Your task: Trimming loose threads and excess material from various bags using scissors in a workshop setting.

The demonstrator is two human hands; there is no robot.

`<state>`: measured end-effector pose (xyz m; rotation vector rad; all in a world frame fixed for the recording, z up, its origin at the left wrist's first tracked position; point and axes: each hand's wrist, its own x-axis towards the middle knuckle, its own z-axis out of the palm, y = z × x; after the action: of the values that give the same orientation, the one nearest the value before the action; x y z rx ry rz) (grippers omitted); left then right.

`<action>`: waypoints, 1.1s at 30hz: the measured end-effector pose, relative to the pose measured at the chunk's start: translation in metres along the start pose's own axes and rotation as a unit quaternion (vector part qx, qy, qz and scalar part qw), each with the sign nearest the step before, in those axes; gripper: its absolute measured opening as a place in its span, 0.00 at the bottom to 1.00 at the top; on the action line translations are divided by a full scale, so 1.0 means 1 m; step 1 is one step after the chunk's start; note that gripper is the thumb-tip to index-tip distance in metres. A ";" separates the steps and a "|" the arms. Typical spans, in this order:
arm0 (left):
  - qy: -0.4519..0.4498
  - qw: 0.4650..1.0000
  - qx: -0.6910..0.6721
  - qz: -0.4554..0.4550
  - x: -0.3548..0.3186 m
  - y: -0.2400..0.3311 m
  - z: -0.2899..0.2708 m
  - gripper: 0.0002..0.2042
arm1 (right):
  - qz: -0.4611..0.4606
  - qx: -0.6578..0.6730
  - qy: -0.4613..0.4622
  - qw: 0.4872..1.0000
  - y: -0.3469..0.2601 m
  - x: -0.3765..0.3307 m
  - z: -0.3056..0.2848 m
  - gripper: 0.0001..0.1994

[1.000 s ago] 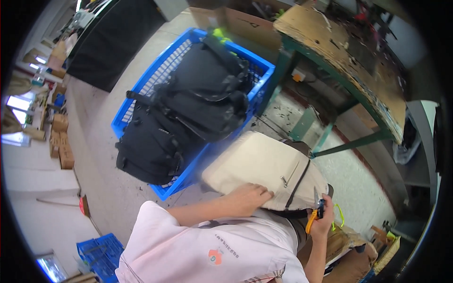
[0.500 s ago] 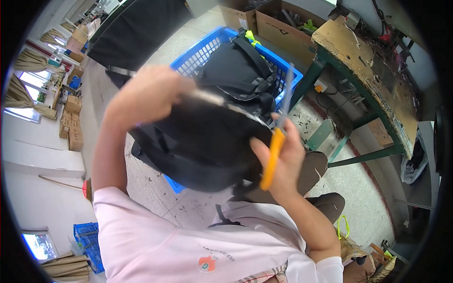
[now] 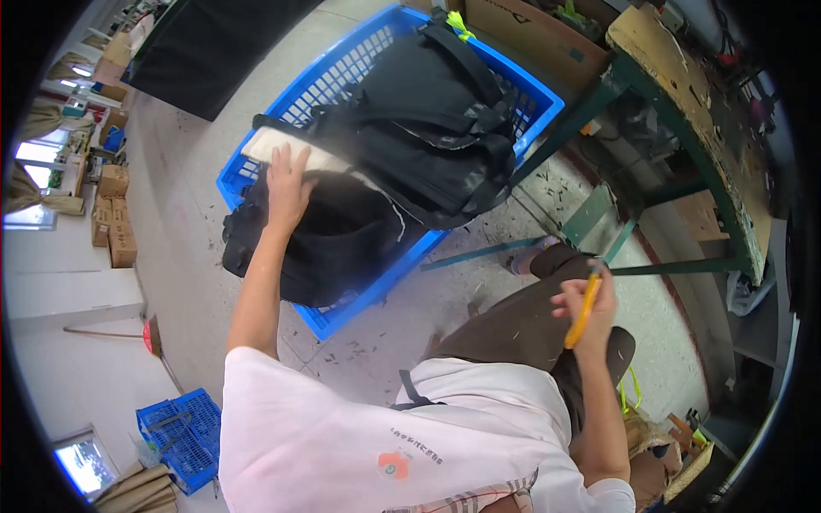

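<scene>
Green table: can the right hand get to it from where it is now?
Probably yes. The right hand is raised beside the green table with open floor between, but it already grips an orange tool.

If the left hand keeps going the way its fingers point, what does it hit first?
The left hand already rests on the black backpack; straight on, it likely meets its pale panel, then the blue crate. Depth is unclear.

The large blue slatted plastic crate (image 3: 522, 90) fills the upper centre, holding a pile of black fabric backpacks (image 3: 428, 128). Right of it, along the frame's right edge, stands the green-legged wooden workbench (image 3: 727, 145). A small blue plastic crate (image 3: 184, 436) sits lower left.
</scene>
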<state>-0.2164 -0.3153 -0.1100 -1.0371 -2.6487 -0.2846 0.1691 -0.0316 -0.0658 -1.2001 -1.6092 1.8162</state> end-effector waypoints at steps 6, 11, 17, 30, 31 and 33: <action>0.046 0.991 -0.080 0.094 0.085 0.044 0.044 0.26 | -0.026 -0.037 0.091 0.995 -0.019 -0.016 -0.031 0.23; 0.192 0.978 0.007 -0.076 0.046 0.041 0.052 0.25 | -0.083 -0.101 0.172 0.976 -0.004 -0.056 -0.074 0.24; -0.218 0.822 -0.151 -0.504 -0.164 -0.036 0.029 0.38 | 0.007 -0.161 0.360 0.919 0.032 -0.112 -0.136 0.22; -0.440 0.883 -0.095 -0.132 -0.142 0.111 0.185 0.23 | 0.079 -0.067 0.390 0.915 0.068 -0.170 -0.166 0.22; -0.446 0.888 -0.025 -0.106 -0.141 0.104 0.177 0.22 | 0.030 -0.187 0.409 0.893 0.074 -0.170 -0.162 0.21; -0.451 0.878 0.127 -0.094 -0.145 0.070 0.149 0.19 | 0.054 -0.201 0.430 0.878 0.091 -0.186 -0.167 0.18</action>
<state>-0.0942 -0.3143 -0.2924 -0.9671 -3.4585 0.6770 0.4241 -0.1032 -0.0848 -1.9396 -1.3842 0.7478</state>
